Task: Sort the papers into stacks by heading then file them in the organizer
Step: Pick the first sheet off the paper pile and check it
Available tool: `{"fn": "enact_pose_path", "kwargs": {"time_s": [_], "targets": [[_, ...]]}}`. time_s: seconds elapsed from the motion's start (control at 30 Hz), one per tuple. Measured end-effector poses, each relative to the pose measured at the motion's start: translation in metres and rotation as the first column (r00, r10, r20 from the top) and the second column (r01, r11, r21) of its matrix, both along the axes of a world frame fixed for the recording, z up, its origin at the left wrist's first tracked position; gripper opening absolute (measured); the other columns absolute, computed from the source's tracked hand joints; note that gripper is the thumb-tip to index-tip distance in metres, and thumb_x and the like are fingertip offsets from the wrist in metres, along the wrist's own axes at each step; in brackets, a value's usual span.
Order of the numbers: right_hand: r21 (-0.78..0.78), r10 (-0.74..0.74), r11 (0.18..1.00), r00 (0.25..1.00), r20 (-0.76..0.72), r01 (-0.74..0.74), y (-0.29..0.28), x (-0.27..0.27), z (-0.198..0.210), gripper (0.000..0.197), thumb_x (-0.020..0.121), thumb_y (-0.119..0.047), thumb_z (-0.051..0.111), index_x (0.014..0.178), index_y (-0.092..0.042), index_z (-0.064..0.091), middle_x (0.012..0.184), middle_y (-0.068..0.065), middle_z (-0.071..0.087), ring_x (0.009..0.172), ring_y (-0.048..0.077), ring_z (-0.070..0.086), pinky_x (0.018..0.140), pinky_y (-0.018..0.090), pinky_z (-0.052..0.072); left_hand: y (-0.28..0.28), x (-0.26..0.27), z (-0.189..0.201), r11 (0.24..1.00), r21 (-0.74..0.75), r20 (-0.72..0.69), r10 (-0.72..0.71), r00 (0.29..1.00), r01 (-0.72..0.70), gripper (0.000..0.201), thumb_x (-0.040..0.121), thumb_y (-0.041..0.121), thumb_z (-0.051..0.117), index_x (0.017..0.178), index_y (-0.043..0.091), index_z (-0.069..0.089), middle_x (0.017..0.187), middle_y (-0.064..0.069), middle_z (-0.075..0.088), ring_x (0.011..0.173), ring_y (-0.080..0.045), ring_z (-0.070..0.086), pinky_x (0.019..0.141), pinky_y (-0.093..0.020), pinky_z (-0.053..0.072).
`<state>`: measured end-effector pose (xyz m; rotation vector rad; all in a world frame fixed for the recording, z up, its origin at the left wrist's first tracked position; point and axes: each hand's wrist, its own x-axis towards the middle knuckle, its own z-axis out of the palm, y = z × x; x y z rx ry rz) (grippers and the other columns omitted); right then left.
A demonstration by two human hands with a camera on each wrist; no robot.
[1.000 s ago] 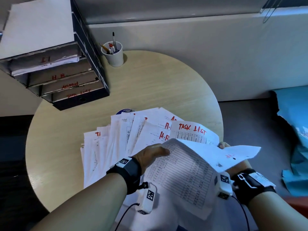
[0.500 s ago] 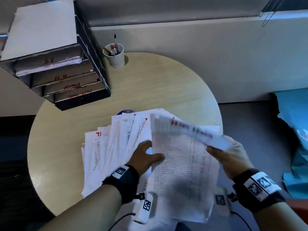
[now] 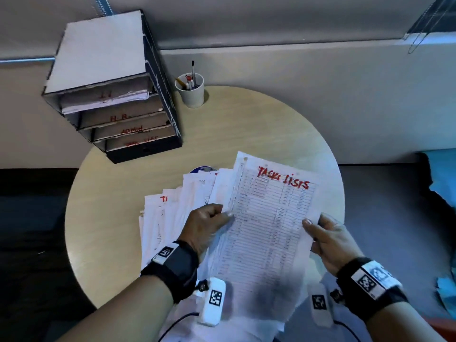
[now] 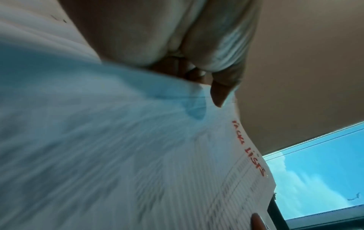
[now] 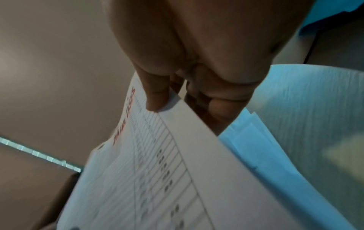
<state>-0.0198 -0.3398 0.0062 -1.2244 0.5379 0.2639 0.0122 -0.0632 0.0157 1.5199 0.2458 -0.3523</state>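
Observation:
A white sheet headed "TASK LISTS" in red is held face up above the fanned pile of papers on the round table. My left hand pinches its left edge, thumb on top. My right hand pinches its right edge, and the right wrist view shows the thumb on the sheet with fingers beneath. In the left wrist view the sheet fills the frame under my thumb. The dark organizer, with trays labelled in red, stands at the table's back left.
A white cup of pens stands beside the organizer's right side. A pale wall runs behind the table. Crumpled blue material lies on the floor at the right. A small round blue object peeks out behind the pile.
The sheet, bent and turned over in my right hand before, has been flipped heading-up and now lies flat between both hands. My left hand moved from the pile onto its left edge.

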Motion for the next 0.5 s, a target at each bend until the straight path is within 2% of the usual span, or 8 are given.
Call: {"fn": "enact_pose_path", "kwargs": {"time_s": [0.07, 0.13, 0.2, 0.3, 0.37, 0.4, 0.43, 0.5], "targets": [[-0.051, 0.105, 0.993, 0.993, -0.046, -0.107, 0.007, 0.001, -0.002, 0.021, 0.095, -0.003, 0.054, 0.114, 0.001, 0.062, 0.104, 0.021, 0.073, 0.082, 0.029, 0.073, 0.061, 0.037, 0.06, 0.01, -0.001, 0.0, 1.0, -0.018, 0.024, 0.006, 1.0, -0.005, 0.034, 0.072, 0.031, 0.082, 0.079, 0.001, 0.067, 0.086, -0.012, 0.068, 0.083, -0.025, 0.061, 0.078, -0.041, 0.051], [-0.066, 0.128, 0.989, 0.99, -0.055, -0.132, 0.018, 0.003, -0.002, 0.019, 0.097, -0.003, 0.052, 0.113, 0.001, 0.062, 0.103, 0.021, 0.073, 0.079, 0.029, 0.073, 0.058, 0.037, 0.06, 0.018, -0.003, 0.0, 0.999, -0.039, 0.011, 0.036, 0.999, -0.035, 0.022, 0.08, 0.018, 0.079, 0.093, 0.002, 0.071, 0.103, -0.021, 0.073, 0.093, -0.028, 0.067, 0.085, -0.047, 0.055], [-0.056, 0.098, 0.993, 0.994, -0.042, -0.1, 0.028, 0.006, -0.001, 0.017, 0.098, -0.002, 0.05, 0.11, 0.002, 0.061, 0.1, 0.022, 0.072, 0.067, 0.022, 0.071, 0.048, 0.029, 0.055, 0.022, -0.007, 0.001, 0.998, -0.023, 0.018, 0.055, 0.998, -0.055, 0.01, 0.088, 0.007, 0.071, 0.098, 0.007, 0.072, 0.103, -0.011, 0.076, 0.093, -0.025, 0.069, 0.083, -0.039, 0.057], [-0.074, 0.107, 0.991, 0.994, -0.031, -0.109, 0.045, 0.011, 0.001, 0.014, 0.097, -0.004, 0.053, 0.105, 0.001, 0.063, 0.098, 0.022, 0.073, 0.072, 0.027, 0.072, 0.054, 0.033, 0.057, 0.031, -0.014, -0.002, 0.997, 0.014, 0.034, 0.08, 0.996, -0.08, 0.022, 0.087, 0.021, 0.068, 0.108, 0.015, 0.071, 0.109, -0.005, 0.076, 0.104, -0.028, 0.07, 0.091, -0.046, 0.055], [-0.119, 0.074, 0.99, 0.997, -0.02, -0.076, 0.054, 0.012, -0.003, 0.008, 0.095, -0.005, 0.056, 0.098, 0.0, 0.063, 0.093, 0.021, 0.074, 0.07, 0.029, 0.069, 0.055, 0.032, 0.056, 0.034, -0.017, -0.002, 0.995, 0.046, 0.049, 0.089, 0.995, -0.092, 0.024, 0.087, 0.026, 0.065, 0.11, 0.018, 0.07, 0.11, -0.002, 0.075, 0.105, -0.027, 0.069, 0.093, -0.048, 0.055], [-0.141, 0.049, 0.989, 0.999, 0.0, -0.049, 0.059, 0.012, -0.004, 0.006, 0.094, -0.005, 0.058, 0.099, -0.002, 0.061, 0.093, 0.021, 0.074, 0.071, 0.03, 0.069, 0.056, 0.032, 0.056, 0.037, -0.018, -0.001, 0.991, 0.076, 0.072, 0.103, 0.992, -0.109, 0.021, 0.089, 0.025, 0.064, 0.108, 0.019, 0.07, 0.107, 0.0, 0.076, 0.104, -0.026, 0.069, 0.091, -0.045, 0.055], [-0.158, 0.028, 0.987, 0.999, 0.023, -0.024, 0.062, 0.011, -0.005, 0.012, 0.093, -0.004, 0.061, 0.105, -0.004, 0.059, 0.096, 0.021, 0.074, 0.076, 0.032, 0.071, 0.061, 0.038, 0.058, 0.038, -0.019, -0.001, 0.983, 0.104, 0.09, 0.14, 0.986, -0.149, 0.015, 0.091, 0.02, 0.063, 0.105, 0.019, 0.069, 0.103, 0.002, 0.076, 0.1, -0.024, 0.069, 0.086, -0.039, 0.056], [-0.153, 0.058, 0.987, 0.998, 0.023, -0.054, 0.07, 0.008, -0.007, 0.04, 0.088, -0.004, 0.067, 0.124, -0.015, 0.051, 0.103, 0.019, 0.073, 0.09, 0.038, 0.071, 0.078, 0.055, 0.056, 0.046, -0.018, 0.011, 0.962, 0.081, 0.09, 0.253, 0.963, -0.26, 0.02, 0.094, 0.002, 0.059, 0.105, 0.016, 0.066, 0.1, 0.001, 0.075, 0.094, -0.021, 0.069, 0.074, -0.025, 0.055]]}}
